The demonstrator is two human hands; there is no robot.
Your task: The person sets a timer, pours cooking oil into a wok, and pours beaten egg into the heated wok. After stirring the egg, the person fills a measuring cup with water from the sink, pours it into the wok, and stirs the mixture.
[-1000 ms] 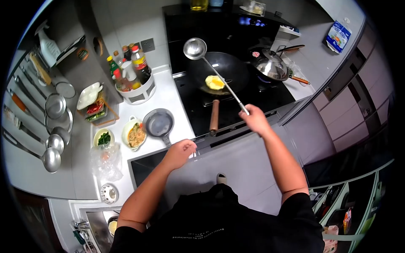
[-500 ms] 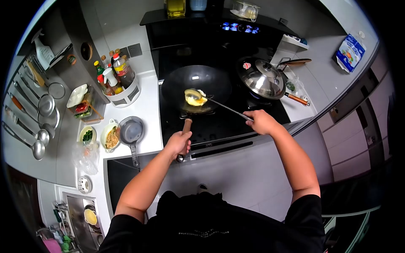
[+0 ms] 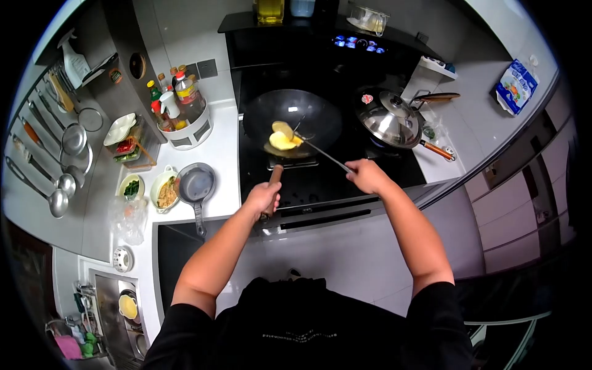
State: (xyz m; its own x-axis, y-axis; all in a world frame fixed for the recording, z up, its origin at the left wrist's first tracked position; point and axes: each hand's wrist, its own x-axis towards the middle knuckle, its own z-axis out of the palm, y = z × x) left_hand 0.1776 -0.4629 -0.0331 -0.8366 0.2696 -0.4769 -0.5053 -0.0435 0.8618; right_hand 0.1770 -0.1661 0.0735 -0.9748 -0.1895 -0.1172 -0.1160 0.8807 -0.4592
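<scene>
A black wok (image 3: 320, 117) stands on the left side of the black stove. My left hand (image 3: 263, 198) is closed around its wooden handle, which points toward me. In my right hand (image 3: 365, 176) is the long thin handle of a metal ladle (image 3: 327, 155), reaching down into the wok. The ladle's bowl rests against yellow food that looks like egg (image 3: 283, 140), near the front left of the wok. Part of the bowl is hard to make out against the food.
A lidded pan (image 3: 391, 120) stands on the right burner, its handle pointing front right. Left on the counter (image 3: 225, 179) are a small grey pan (image 3: 197, 184), bowls of food (image 3: 164, 190) and a bottle rack (image 3: 196, 132). Ladles (image 3: 58, 202) hang on the left wall.
The egg now lies rounder and more folded, and the ladle's bowl has turned beside it. My left hand and the wok handle have tilted slightly. The whole view has shifted a little.
</scene>
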